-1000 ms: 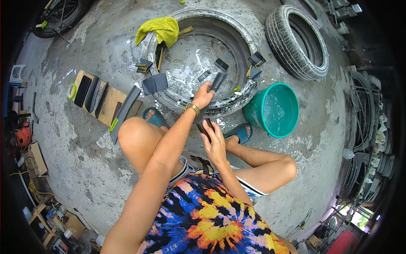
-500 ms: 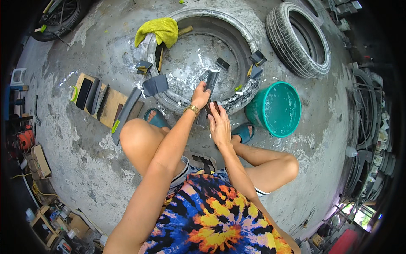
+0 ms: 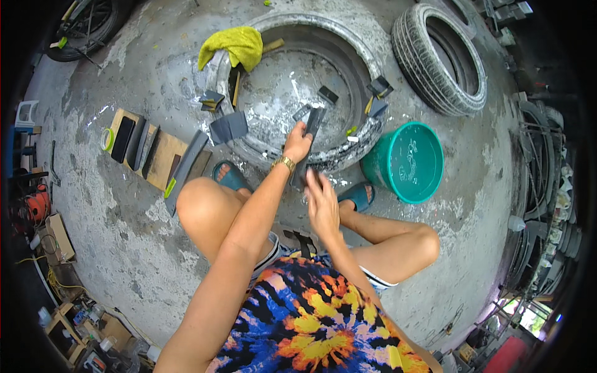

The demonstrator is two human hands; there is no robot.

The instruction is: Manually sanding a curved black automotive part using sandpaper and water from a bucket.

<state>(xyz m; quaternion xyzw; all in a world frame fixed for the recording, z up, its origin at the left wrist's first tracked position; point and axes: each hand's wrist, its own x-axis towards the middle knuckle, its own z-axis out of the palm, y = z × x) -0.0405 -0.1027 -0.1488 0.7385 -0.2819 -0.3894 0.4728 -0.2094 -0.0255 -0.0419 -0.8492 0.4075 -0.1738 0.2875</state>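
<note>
My left hand [image 3: 298,144] is closed round a long, narrow, dark strip [image 3: 316,119], which slants over the near rim of a tyre lying flat. Close to the strip's near end, my right hand [image 3: 323,200] has its fingers bent over a small dark pad [image 3: 304,178]. That hand is slightly smeared by motion, and its fingers partly hide the pad. Below the strip's far end lies a small dark piece [image 3: 301,112] inside the tyre ring. Another dark block [image 3: 327,94] rests farther in, on wet, white-streaked floor.
The flat tyre [image 3: 273,23] carries a yellow-green cloth [image 3: 235,48] and folded dark sheets [image 3: 228,127]. To its right stand a green bucket [image 3: 392,177] of water and another tyre [image 3: 413,56]. At left, a wooden board [image 3: 163,152] holds curved dark strips and a phone [image 3: 123,139].
My right hand has slid toward me along the strip with the dark pad. My left hand keeps its hold, with the strip shifted slightly.
</note>
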